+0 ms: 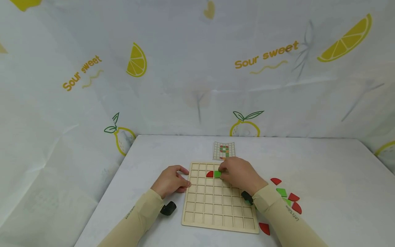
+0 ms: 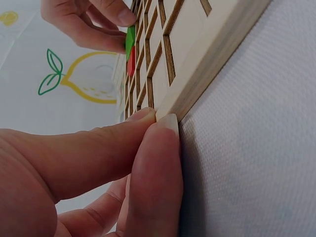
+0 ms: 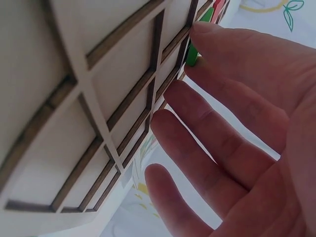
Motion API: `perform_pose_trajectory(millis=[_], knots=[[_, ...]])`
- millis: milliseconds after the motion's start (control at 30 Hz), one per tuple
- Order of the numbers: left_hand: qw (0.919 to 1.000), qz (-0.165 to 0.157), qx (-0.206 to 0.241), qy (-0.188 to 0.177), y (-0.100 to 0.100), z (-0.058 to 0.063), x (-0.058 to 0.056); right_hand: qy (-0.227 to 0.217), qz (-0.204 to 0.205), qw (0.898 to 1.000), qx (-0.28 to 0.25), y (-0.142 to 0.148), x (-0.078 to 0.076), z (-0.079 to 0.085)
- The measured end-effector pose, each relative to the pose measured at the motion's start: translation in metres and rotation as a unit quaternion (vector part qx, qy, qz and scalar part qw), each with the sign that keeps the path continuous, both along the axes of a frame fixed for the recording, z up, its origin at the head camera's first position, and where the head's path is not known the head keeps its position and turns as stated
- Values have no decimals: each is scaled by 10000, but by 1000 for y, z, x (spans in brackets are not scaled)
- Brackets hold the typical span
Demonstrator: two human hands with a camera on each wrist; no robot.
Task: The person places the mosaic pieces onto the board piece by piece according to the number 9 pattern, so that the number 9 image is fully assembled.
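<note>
A wooden grid board (image 1: 213,206) lies on the white table. At its left edge my left hand (image 1: 171,180) pinches the rim between thumb and finger, plain in the left wrist view, where the thumb (image 2: 98,148) lies on top. My right hand (image 1: 242,173) reaches over the upper part of the board. Its thumb and index finger pinch a green square tile (image 1: 217,174), seen edge-on in the right wrist view; its other fingers (image 3: 197,153) spread loosely above the board. A red quarter-circle tile (image 1: 210,174) sits in the cell just left of the green one.
Behind the board lies a small pattern card (image 1: 217,154) with a coloured grid design. Right of the board are scattered several loose tiles, among them a red quarter-circle (image 1: 276,181), a green tile (image 1: 281,192) and another red piece (image 1: 264,228). A printed cloth backdrop (image 1: 185,103) rises behind the table.
</note>
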State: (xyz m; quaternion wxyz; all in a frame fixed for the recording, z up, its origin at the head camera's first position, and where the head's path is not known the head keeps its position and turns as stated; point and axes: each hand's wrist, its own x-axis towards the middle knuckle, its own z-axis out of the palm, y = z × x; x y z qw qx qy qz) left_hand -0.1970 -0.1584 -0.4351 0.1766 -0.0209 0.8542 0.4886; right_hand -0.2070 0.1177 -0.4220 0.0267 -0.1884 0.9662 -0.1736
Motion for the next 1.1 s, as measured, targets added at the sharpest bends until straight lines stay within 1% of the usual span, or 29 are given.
perform_pose_trajectory(millis=[633,933,1100], knots=[[10000,-21,13,-15,0,2,2,-55,-4,9998,-178,3,1,0],[10000,-10,-18,-6,0,1,1,-98,-64,9998,-136,1,-1,0],[10000,-13,-31,-18,0,1,0,-107,-30,9998,-145,2,-2,1]])
